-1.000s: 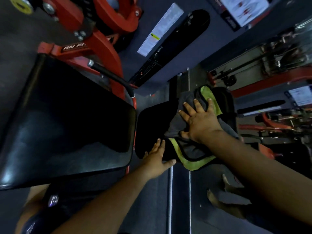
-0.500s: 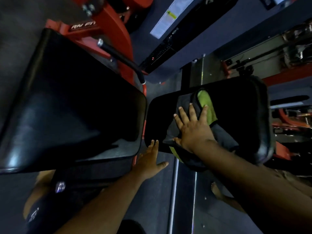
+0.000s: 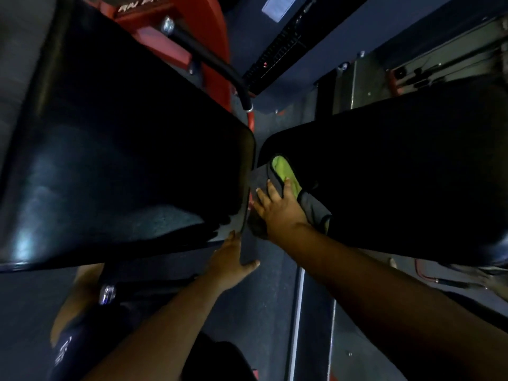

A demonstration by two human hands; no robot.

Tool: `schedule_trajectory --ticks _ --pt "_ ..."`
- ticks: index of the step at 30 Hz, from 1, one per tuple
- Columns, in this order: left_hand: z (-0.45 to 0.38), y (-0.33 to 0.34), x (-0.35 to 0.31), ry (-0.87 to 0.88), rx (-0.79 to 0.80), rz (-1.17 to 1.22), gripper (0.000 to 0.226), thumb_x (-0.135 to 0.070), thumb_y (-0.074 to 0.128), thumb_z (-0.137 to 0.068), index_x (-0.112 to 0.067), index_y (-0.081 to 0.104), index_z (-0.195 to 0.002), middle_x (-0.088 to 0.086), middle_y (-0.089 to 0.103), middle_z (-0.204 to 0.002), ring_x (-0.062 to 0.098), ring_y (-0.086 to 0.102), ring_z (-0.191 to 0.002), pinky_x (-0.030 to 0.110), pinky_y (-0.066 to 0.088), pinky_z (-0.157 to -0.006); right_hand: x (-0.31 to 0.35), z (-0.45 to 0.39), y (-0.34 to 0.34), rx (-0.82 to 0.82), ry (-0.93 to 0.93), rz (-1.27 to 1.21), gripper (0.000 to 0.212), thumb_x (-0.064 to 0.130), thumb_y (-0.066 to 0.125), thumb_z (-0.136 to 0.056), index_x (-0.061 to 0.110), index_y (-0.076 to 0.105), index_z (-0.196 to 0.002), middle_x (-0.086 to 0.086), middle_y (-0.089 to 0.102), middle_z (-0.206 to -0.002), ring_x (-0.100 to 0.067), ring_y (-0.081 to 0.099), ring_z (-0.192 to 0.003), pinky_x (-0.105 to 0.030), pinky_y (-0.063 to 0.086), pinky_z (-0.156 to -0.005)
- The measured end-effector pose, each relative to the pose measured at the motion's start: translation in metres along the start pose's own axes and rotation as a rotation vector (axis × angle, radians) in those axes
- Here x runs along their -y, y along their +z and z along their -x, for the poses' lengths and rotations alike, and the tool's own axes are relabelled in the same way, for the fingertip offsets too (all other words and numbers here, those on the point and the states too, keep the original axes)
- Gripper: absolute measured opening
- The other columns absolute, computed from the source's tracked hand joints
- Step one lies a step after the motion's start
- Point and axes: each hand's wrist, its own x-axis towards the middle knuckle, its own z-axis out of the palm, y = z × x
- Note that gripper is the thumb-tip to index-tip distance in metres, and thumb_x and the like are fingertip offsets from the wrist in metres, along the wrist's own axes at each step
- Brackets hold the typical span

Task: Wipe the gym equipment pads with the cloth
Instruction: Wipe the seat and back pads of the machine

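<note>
Wiping: right hand (image 3: 280,213) lies flat on a cloth (image 3: 286,174), pressing it against the near-left corner of the right-hand pad (image 3: 398,174).
Right fingers (image 3: 265,198): straight and slightly spread on the fabric, nothing curled round it.
Left hand (image 3: 233,259): open, fingers straight and together, tips touching the lower corner of the left-hand pad (image 3: 123,149); thumb stuck out to the side.
Edges: the two black pads stand just apart, a narrow gap between them; the cloth bridges that gap at the right hand.
Room: dark floor (image 3: 269,312) lies open beneath both forearms; a red frame (image 3: 211,37) and a black bar (image 3: 209,59) stand beyond the gap.
Cloth: grey, bunched, one fold turned up to show a lime-green face.
Pads: glossy black, the left one catching pale reflections; the right one mostly in shadow.
</note>
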Motion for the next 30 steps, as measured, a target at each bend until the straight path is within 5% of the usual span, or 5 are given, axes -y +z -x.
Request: schedule_trajectory --ticks 9,14,20,26,30 --pt "0.031 -0.019 -0.108 0.134 0.026 -0.109 0.111 -0.063 0.065 -0.089 -0.020 -0.006 -0.163 -0.003 -0.012 -0.171 0.018 0.004 -0.158 0.034 0.019 -0.126 -0.083 0.144 0.012 -0.040 0.073 -0.058 0.078 0.048 0.044 -0.105 0.027 -0.001 -0.164 -0.006 -0.012 -0.172 -0.035 -0.011 -0.157 -0.072 -0.003 -0.117" --pt "0.049 -0.016 -0.182 0.265 0.040 -0.191 0.115 -0.066 0.065 -0.086 -0.023 -0.009 -0.163 -0.007 -0.015 -0.170 0.019 0.004 -0.157 0.038 0.014 -0.127 -0.129 0.224 0.027 -0.213 0.260 -0.195 0.087 0.066 0.042 -0.098 0.030 -0.002 -0.163 -0.005 -0.012 -0.172 -0.035 -0.013 -0.156 -0.076 -0.013 -0.111" --pt "0.042 -0.021 -0.231 0.349 -0.020 -0.123 0.133 -0.083 0.061 -0.059 -0.028 -0.001 -0.163 -0.008 0.003 -0.172 0.015 0.016 -0.156 0.042 0.025 -0.125 -0.175 0.244 0.024 -0.380 0.469 -0.502 0.096 0.076 0.049 -0.086 0.036 0.009 -0.163 0.004 -0.013 -0.172 -0.031 -0.016 -0.157 -0.078 0.014 -0.113" --pt "0.034 -0.038 -0.243 0.355 -0.067 -0.146 0.101 -0.058 0.064 -0.091 -0.019 0.006 -0.163 0.000 -0.001 -0.172 0.021 0.015 -0.156 0.046 0.023 -0.125 -0.239 0.192 -0.013 -0.295 0.529 -0.566 0.094 0.074 0.055 -0.088 0.037 0.010 -0.163 0.005 -0.013 -0.172 -0.036 -0.019 -0.155 -0.079 0.021 -0.110" --pt "0.032 -0.038 -0.221 0.324 0.004 -0.135 0.107 -0.060 0.066 -0.089 -0.022 0.000 -0.164 -0.003 -0.009 -0.171 0.018 0.007 -0.157 0.047 0.020 -0.126 -0.187 0.225 0.007 -0.327 0.516 -0.414 0.089 0.074 0.038 -0.093 0.030 0.008 -0.164 -0.004 -0.009 -0.172 -0.037 -0.012 -0.156 -0.073 0.016 -0.114"
